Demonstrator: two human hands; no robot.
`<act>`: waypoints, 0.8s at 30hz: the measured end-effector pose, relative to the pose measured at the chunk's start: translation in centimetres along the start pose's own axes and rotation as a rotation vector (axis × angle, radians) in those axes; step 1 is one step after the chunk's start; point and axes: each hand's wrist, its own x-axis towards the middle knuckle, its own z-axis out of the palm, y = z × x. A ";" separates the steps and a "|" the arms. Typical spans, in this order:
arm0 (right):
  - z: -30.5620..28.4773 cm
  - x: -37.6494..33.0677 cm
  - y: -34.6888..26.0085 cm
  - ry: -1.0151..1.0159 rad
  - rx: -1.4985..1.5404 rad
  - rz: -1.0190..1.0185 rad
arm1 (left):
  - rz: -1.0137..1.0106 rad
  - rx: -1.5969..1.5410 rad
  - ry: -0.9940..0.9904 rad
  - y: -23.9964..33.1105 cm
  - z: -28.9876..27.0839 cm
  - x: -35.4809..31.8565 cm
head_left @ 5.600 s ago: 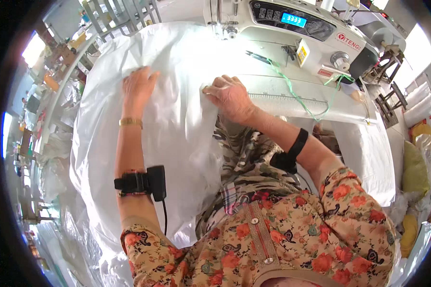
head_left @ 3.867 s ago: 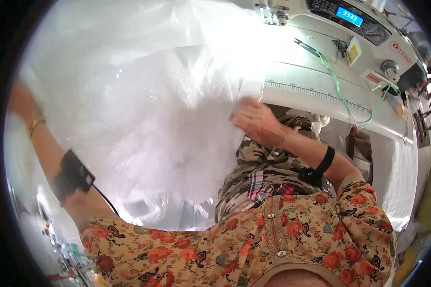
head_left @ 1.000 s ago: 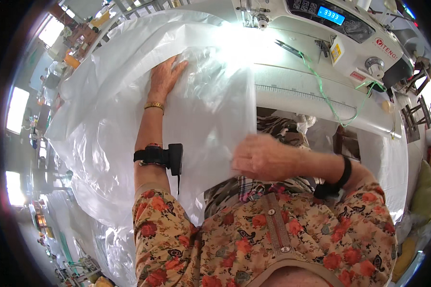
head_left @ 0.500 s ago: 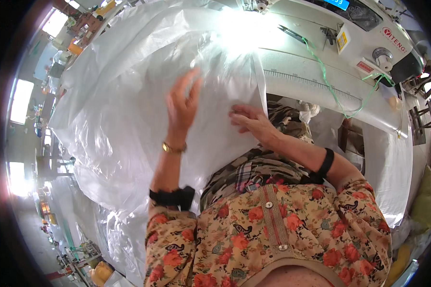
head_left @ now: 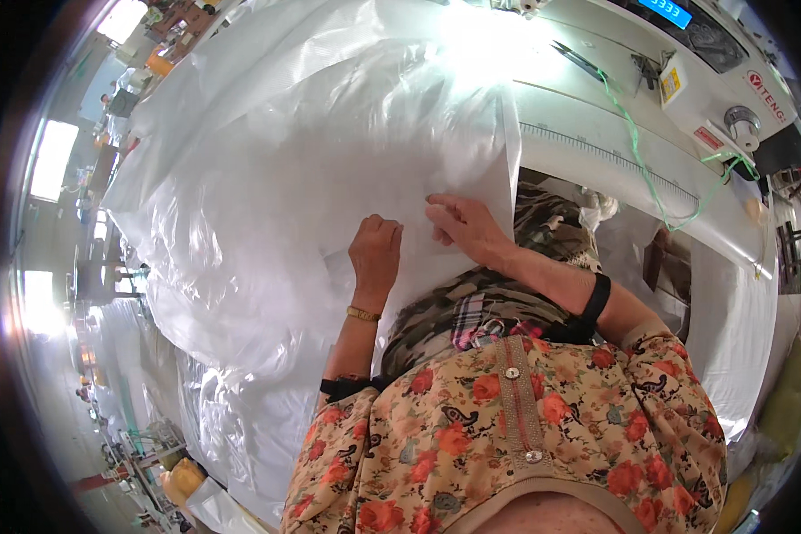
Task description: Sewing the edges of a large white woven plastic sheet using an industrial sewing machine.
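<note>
Where the surface's (head_left: 561,107) near edge disappears: white plastic sheeting (head_left: 267,196)
Left hand (head_left: 376,254): fingers together, grip unclear
Right hand (head_left: 468,229): fingers bent, apart

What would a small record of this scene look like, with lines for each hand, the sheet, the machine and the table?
Left hand: fingers curled, over the white sheet; grip unclear
Right hand: fingers bent, apart from the left hand, over the sheet; grip unclear
Sheet: white, shiny, creased, left of the trousers
Machine: sewing machine, upper right, blue screen lit
Table: dark snips, green string, printed ruler scale
</note>
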 end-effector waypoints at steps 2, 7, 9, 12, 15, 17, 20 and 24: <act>-0.9 0.5 0.8 -0.014 0.042 0.033 | 0.043 -0.140 0.112 0.2 -1.0 0.7; -1.4 0.0 0.5 -0.027 0.085 0.016 | -0.165 -0.810 -0.025 1.6 -8.8 -0.7; -1.3 0.2 0.5 -0.069 0.262 0.027 | -0.481 -1.411 -0.086 2.7 -11.3 -0.9; -0.7 0.5 -0.2 -0.057 0.400 0.014 | -0.562 -1.752 0.129 4.8 -14.3 -1.0; 0.3 0.8 -1.3 -0.012 0.516 0.081 | -0.332 -2.116 0.153 2.2 -16.3 -3.2; 1.0 1.0 -2.4 0.020 0.546 0.128 | -0.866 -1.344 0.882 5.1 -22.6 -2.0; 0.7 1.3 -2.3 0.132 0.609 0.173 | -0.890 -0.675 1.169 0.3 -26.8 -6.7; -0.5 2.8 0.4 -0.109 0.737 0.106 | -1.061 -0.073 1.117 -14.7 -31.0 -21.3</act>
